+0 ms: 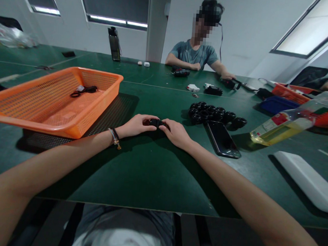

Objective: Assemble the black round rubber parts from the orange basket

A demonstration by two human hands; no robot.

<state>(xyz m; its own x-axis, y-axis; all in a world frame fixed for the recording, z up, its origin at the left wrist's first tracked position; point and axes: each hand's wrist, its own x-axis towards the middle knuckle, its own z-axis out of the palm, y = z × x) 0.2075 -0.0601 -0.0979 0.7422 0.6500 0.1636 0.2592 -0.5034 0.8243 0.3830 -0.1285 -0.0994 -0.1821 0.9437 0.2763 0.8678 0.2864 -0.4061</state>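
A small black part [154, 122] is held between my two hands, just above the green table. My left hand [139, 125] pinches its left end between thumb and fingers. At the other end, my right hand [177, 133] has its fingers closed on the same part. Its exact kind is too small and dark to make out. To the right of my hands lies a cluster of several glossy black round parts [209, 113]. A black smartphone [224, 139] rests on the table just in front of that cluster.
An orange basket [76, 126] with a dark coiled cable [83, 91] stands at left. On the right are a bottle of yellow liquid [285, 127] and a white box-like object [307, 180]. Across the table [149, 174], a person [195, 56] sits near a power tool [181, 72].
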